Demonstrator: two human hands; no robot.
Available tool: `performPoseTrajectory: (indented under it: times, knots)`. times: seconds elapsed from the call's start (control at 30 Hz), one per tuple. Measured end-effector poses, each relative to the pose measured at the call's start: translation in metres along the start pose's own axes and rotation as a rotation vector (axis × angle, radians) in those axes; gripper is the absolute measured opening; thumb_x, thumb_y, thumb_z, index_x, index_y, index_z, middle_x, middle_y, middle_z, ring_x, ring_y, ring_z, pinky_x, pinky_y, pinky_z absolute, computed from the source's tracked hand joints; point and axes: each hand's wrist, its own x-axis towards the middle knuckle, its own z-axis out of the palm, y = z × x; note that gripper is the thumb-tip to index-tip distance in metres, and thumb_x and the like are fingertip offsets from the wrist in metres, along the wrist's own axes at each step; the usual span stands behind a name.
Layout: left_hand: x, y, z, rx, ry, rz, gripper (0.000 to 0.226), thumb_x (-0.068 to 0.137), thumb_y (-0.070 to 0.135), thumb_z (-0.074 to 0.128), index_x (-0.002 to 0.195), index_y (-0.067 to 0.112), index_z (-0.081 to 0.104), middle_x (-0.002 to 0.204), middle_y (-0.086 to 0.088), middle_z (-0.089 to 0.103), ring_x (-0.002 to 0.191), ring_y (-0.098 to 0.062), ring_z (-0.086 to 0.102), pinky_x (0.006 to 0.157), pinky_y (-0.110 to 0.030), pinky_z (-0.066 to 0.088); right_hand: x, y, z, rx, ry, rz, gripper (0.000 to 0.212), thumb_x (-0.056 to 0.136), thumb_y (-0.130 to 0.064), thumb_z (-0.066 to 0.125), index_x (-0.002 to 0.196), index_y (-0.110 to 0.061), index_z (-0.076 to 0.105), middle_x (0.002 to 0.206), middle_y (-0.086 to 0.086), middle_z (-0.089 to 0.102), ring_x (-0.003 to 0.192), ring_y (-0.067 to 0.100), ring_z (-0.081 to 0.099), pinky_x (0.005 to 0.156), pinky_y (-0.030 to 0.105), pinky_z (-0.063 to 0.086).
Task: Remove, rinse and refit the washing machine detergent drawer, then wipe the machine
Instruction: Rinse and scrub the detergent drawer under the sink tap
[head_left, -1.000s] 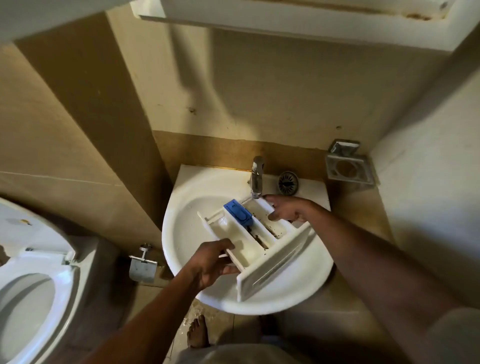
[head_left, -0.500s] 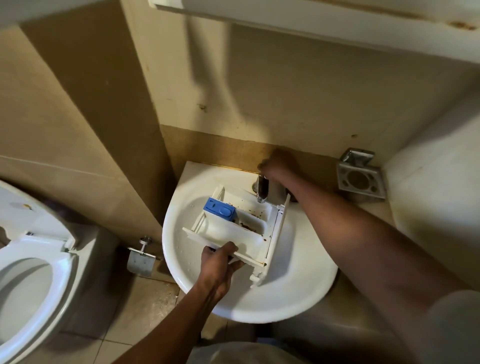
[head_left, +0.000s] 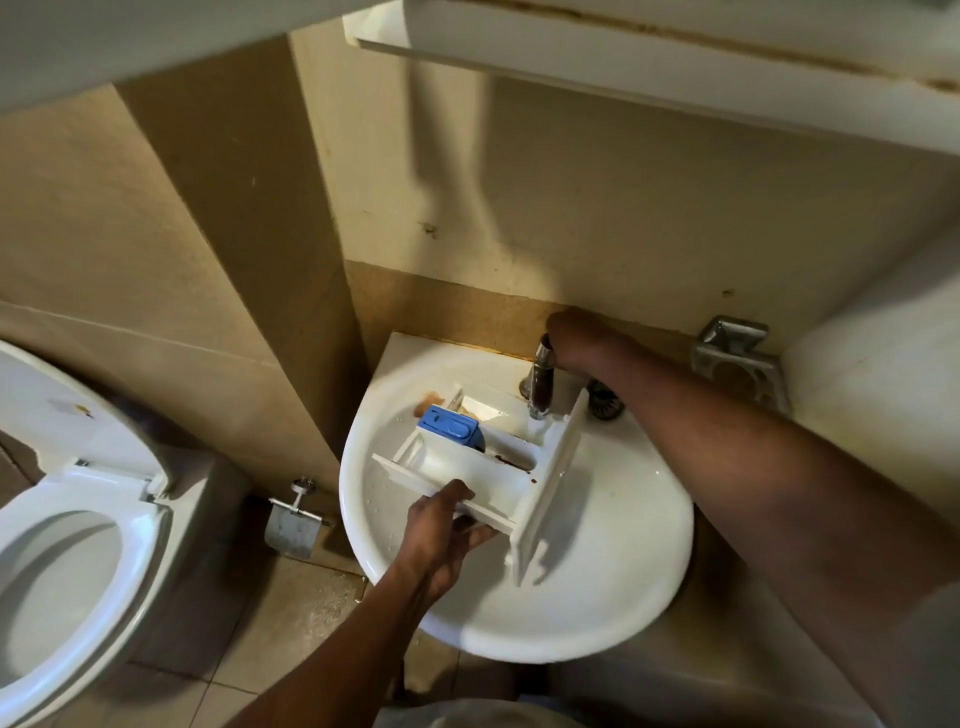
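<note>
The white detergent drawer (head_left: 493, 475) with a blue insert (head_left: 448, 425) lies tilted over the white sink (head_left: 613, 597), its front panel (head_left: 548, 488) to the right, under the chrome tap (head_left: 540, 387). Brown residue marks its middle compartment. My left hand (head_left: 436, 540) grips the drawer's near side wall. My right hand (head_left: 571, 335) is closed on the top of the tap at the sink's back. No clear stream of water shows.
A toilet (head_left: 67, 530) with its lid up stands at the left. A paper holder (head_left: 291, 522) hangs on the wall beside the sink. A metal wall holder (head_left: 737, 364) is at the right, a shelf (head_left: 623, 62) overhead, tiled floor below.
The drawer has turned so its front panel points right and its back sits under the tap. My right hand left the drawer and went up to the tap top.
</note>
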Motion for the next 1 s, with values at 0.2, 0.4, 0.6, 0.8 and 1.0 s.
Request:
performPoseTrajectory:
  times: [0.2,0.4,0.6,0.8,1.0]
  knots:
    - [-0.007,-0.031,0.008,0.056,-0.055,-0.094,0.033,0.088,-0.004,0.055,0.121,-0.001,0.054,0.112,-0.024,0.065,0.098,-0.041,0.068,0.078,-0.058,0.058,0.003,0.001,0.002,0.046,-0.006,0.017,0.026,0.089,-0.019,0.069,0.111,-0.005,0.064,0.112,0.013,0.066,0.101,0.028,0.064,0.072,0.026,0.039]
    - [-0.002,-0.026,-0.004,0.069,-0.022,0.03,0.03,0.089,-0.004,0.055,0.119,-0.004,0.054,0.104,-0.021,0.07,0.094,-0.039,0.07,0.079,-0.059,0.058,0.002,0.0,0.004,0.032,0.015,0.017,0.024,0.09,-0.016,0.069,0.11,-0.005,0.064,0.113,0.013,0.065,0.101,0.028,0.064,0.074,0.027,0.042]
    - [0.004,-0.015,-0.002,0.108,-0.006,0.144,0.041,0.083,-0.012,0.058,0.121,0.0,0.051,0.111,-0.021,0.069,0.1,-0.039,0.069,0.075,-0.056,0.059,0.005,-0.015,0.009,0.03,0.002,0.121,0.02,0.089,-0.007,0.066,0.108,-0.004,0.063,0.111,0.011,0.065,0.101,0.026,0.063,0.077,0.031,0.049]
    - [0.003,-0.025,0.01,0.08,-0.008,0.083,0.028,0.087,-0.006,0.06,0.113,0.001,0.054,0.105,-0.022,0.068,0.098,-0.039,0.068,0.078,-0.057,0.059,0.008,-0.012,0.013,0.05,0.003,0.123,0.02,0.092,-0.009,0.063,0.11,0.001,0.064,0.115,0.016,0.065,0.105,0.028,0.063,0.085,0.032,0.049]
    - [0.005,-0.023,0.012,0.079,0.005,0.108,0.033,0.086,-0.008,0.06,0.118,0.0,0.056,0.111,-0.027,0.067,0.102,-0.043,0.067,0.079,-0.061,0.057,0.014,0.018,0.026,0.279,0.037,0.086,0.015,0.092,-0.016,0.06,0.101,-0.007,0.069,0.102,0.009,0.067,0.098,0.026,0.064,0.075,0.028,0.044]
